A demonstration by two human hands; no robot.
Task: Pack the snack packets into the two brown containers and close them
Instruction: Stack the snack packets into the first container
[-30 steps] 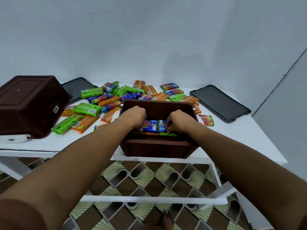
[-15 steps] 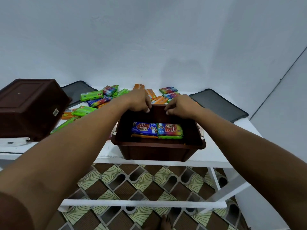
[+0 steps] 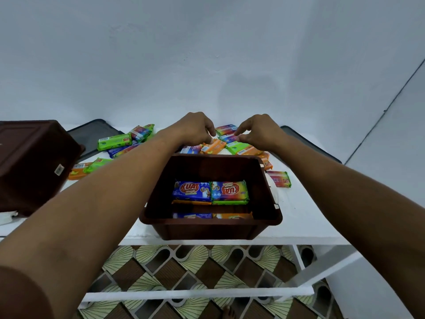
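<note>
Fig.: Box (image 3: 210, 223) at 6 o'clock near the table (image 3: 299, 217) edge, open, w/ packets (image 3: 210, 192) stacked flat inside. Second box (image 3: 34, 162) at 9, tipped over, base showing. At 12, past the far rim, my L hand (image 3: 193, 127) and R hand (image 3: 259, 131) are above the loose packets (image 3: 114, 142). Fingers are curled, tips at an orange packet (image 3: 215, 146) and a blue packet (image 3: 226, 138); grip: cannot tell. Lid (image 3: 92, 134) at 11, another lid (image 3: 310, 146) at 1.

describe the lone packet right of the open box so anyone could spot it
Find the open brown container at the near edge of the white table. Just right of its rim lies one snack packet, flat on the table. It is red-purple with a green end and sits alone, apart from the heap behind the container.
</note>
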